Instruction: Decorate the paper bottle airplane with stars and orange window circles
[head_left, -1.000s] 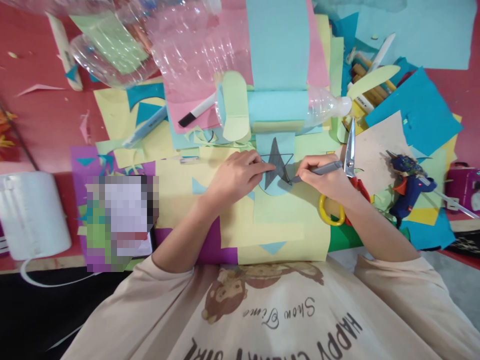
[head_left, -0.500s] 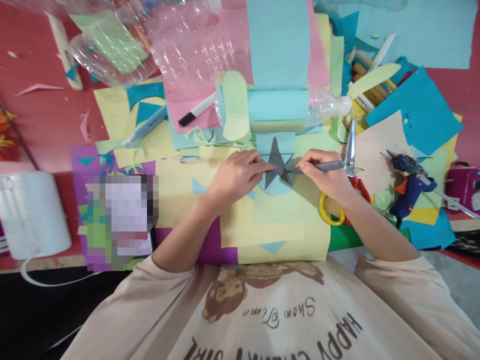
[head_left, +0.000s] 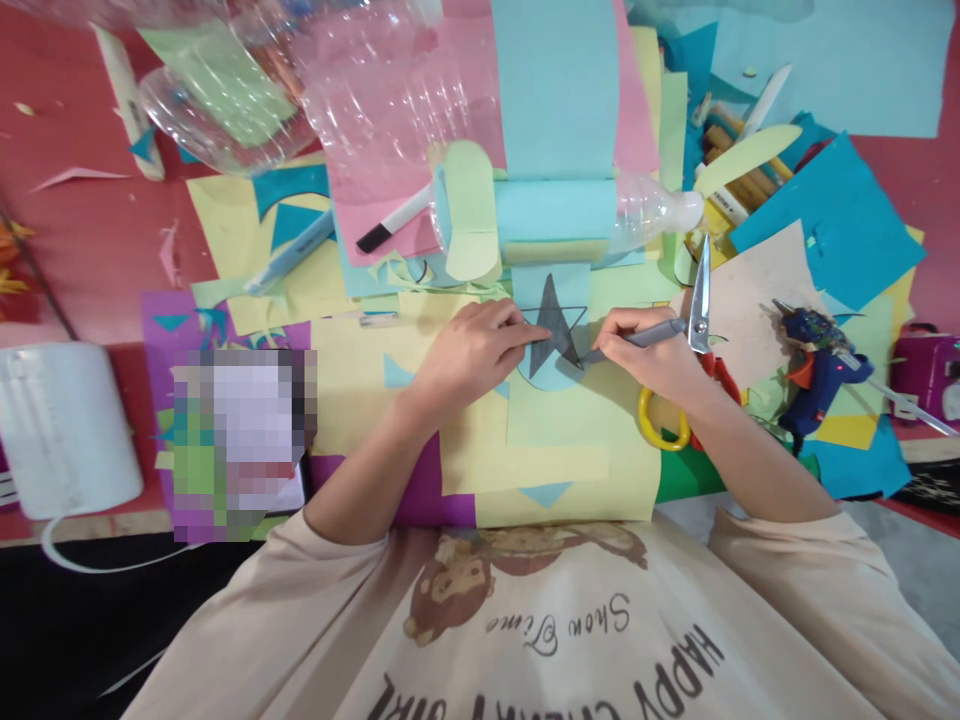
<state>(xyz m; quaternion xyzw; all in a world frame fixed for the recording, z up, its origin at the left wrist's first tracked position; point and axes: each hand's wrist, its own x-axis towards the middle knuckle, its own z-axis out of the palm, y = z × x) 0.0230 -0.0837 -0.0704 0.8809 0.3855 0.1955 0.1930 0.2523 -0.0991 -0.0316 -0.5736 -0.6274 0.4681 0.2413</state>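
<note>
My right hand is closed around a grey marker, its tip touching the lower right point of a star drawn on a piece of light blue paper. Dark grey fills much of the star; its left and right points show dark outlines. My left hand holds the paper at its left side, thumb pressed onto the star and the other fingers bent. Scissors with red and yellow handles lie beside and partly under my right hand and forearm.
Beyond my hands lies a plastic bottle wrapped in light blue paper. A blue glue gun rests at the right. Capped pens, including a white marker, and paper scraps surround the work. A white device stands at the left.
The marker tip has shifted slightly down along the star's lower right point, with the pen tilted more steeply. My left hand stays in place.
</note>
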